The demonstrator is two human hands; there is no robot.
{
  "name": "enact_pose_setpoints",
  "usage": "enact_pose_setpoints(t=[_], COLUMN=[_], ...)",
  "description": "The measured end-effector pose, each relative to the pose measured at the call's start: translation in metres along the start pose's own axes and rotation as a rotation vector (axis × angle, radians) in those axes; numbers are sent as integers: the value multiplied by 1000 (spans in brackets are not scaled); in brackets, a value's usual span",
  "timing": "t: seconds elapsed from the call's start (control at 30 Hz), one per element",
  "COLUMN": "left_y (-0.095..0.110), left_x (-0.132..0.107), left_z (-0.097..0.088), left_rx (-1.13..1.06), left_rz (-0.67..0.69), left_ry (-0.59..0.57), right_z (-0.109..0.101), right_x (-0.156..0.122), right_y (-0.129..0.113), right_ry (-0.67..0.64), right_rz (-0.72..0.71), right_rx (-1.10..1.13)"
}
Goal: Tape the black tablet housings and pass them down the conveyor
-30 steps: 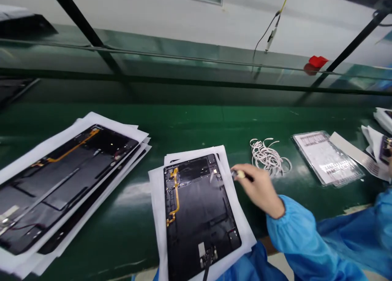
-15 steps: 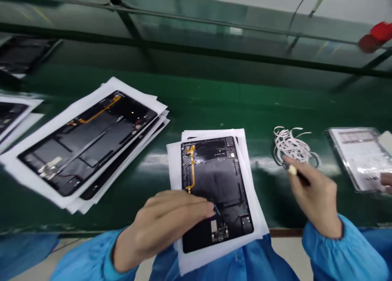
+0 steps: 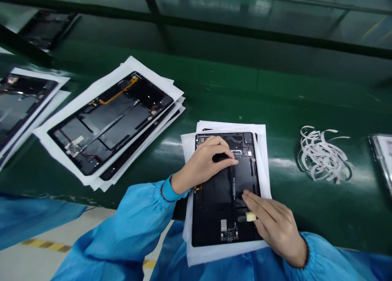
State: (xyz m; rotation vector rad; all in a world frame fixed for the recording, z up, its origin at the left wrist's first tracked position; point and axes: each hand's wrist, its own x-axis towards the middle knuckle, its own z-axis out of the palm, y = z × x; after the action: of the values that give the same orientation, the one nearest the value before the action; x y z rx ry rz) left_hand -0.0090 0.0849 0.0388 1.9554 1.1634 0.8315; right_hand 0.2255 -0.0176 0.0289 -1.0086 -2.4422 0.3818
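In front of me an opened black tablet housing (image 3: 214,207) lies on white sheets (image 3: 202,254). A dark flat ribbon cable (image 3: 234,191) runs lengthwise down it toward a small circuit board (image 3: 229,234) at the near end. My left hand (image 3: 208,162) arches over the upper part, thumb and forefinger pinched on the cable's far end. Right of the cable, my right hand (image 3: 274,226) rests with its fingertips at the housing. Under its fingers it holds a slim dark tool (image 3: 251,217) with a pale yellow block on it; the tool's kind is unclear.
A stack of similar tablet housings (image 3: 110,126) between white sheets lies to the left, with more housings (image 3: 27,105) beyond. On the right are a heap of curled white strips (image 3: 324,154) and a clear-covered packet (image 3: 382,154). The green bench (image 3: 220,89) has a rail behind.
My right hand has come left from the strip heap to the housing, keeping the tool. My left hand has moved from the housing's near part to the cable's far end. The view has shifted.
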Motion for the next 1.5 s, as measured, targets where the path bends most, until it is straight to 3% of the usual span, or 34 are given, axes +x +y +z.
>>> enact_pose_setpoints(t=[0.23,1.0,1.33,1.5], left_y=[-1,0,0,0], left_x=[-2,-2,-3,-3], left_z=[3,1,1,2], left_rx=[135,149,168,184], left_rz=[-16,-29,-31,-20], left_ry=[-61,-64,-48,-58], right_z=[4,4,5,-4], right_x=[0,-4,-8,6], right_y=[-1,-3,-3,-16], right_ry=[43,28,-2,0], right_rz=[45,116,126,141], right_rx=[52,165,138,63])
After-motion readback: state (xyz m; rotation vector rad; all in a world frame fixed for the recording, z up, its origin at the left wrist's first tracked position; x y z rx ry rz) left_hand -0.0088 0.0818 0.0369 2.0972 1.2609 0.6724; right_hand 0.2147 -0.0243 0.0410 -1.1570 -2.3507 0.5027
